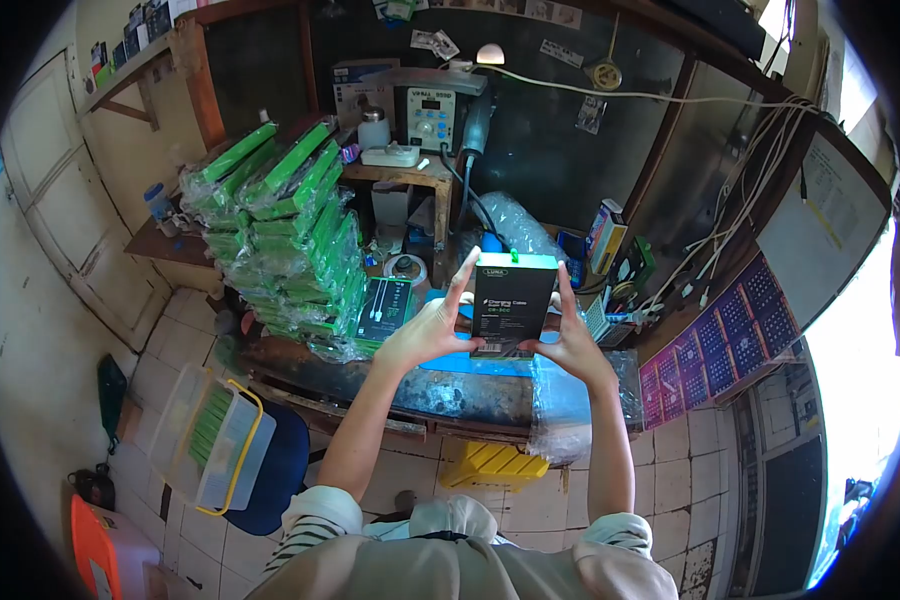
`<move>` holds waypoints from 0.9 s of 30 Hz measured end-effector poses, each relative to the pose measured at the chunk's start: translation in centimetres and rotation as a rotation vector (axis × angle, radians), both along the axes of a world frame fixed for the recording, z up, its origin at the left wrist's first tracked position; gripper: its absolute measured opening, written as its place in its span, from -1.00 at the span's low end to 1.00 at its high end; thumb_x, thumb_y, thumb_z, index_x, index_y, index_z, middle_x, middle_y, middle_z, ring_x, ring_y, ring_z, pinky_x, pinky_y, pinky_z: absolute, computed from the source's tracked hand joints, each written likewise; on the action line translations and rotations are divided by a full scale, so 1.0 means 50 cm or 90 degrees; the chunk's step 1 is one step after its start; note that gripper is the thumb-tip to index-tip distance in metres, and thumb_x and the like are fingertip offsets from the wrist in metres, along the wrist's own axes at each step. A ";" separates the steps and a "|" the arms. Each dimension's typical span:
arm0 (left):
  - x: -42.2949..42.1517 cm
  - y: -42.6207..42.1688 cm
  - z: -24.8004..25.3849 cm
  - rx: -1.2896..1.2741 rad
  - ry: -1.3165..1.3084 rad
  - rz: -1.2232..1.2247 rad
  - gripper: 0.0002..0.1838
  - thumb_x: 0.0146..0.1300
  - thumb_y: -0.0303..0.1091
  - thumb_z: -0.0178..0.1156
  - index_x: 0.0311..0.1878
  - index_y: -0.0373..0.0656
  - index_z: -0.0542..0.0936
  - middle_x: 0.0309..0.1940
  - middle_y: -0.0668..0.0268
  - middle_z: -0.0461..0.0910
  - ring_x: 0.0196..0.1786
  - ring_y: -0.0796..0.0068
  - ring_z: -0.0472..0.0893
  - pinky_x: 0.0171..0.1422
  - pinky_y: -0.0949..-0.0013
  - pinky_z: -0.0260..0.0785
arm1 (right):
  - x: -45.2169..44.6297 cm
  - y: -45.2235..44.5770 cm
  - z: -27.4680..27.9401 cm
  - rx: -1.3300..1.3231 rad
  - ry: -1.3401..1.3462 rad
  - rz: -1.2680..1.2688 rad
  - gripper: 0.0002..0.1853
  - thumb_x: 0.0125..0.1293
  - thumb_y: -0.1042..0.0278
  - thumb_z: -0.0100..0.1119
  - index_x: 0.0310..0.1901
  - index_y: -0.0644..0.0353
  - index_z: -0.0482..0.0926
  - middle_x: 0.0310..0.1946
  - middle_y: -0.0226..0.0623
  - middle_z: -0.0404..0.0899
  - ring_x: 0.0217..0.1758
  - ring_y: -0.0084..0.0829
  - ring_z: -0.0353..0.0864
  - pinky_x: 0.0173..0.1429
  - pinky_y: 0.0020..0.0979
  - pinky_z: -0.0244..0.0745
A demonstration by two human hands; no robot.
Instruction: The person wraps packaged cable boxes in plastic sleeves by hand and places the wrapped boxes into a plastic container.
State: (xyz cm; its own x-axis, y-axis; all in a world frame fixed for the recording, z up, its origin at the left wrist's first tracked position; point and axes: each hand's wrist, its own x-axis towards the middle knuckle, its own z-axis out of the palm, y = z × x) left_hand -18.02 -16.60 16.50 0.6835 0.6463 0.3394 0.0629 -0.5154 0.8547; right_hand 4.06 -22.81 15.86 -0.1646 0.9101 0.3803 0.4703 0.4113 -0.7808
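Note:
A black and green charging cable box [510,310] stands upright between my two hands over the workbench [430,396]. My left hand [435,330] grips its left side, and my right hand [570,340] grips its right side, with the thumbs low on the printed face. Under the box lies a blue mat [470,362]. Another black and green box [385,306] rests on the bench left of my left hand. Beside it rise tall stacks of green boxes in clear plastic [290,240]. Clear plastic wrap [562,405] hangs over the bench's front edge below my right hand.
A small shelf [410,174] at the back holds a soldering station [432,118]. Cables [740,215] hang at the right, above a calendar [715,350]. A yellow stool [495,464] is under the bench. A clear bin [210,440] sits on a blue chair [280,480].

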 end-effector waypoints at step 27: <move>-0.003 0.032 -0.019 0.052 -0.075 0.009 -0.24 -0.11 -0.59 0.32 0.20 -0.01 0.22 -0.07 0.24 0.51 -0.09 0.37 0.57 -0.03 0.32 0.50 | -0.004 0.011 -0.011 0.081 0.058 -0.038 -0.16 -0.06 0.49 0.36 0.23 -0.03 0.06 -0.15 -0.14 0.50 -0.09 -0.32 0.55 -0.01 -0.33 0.44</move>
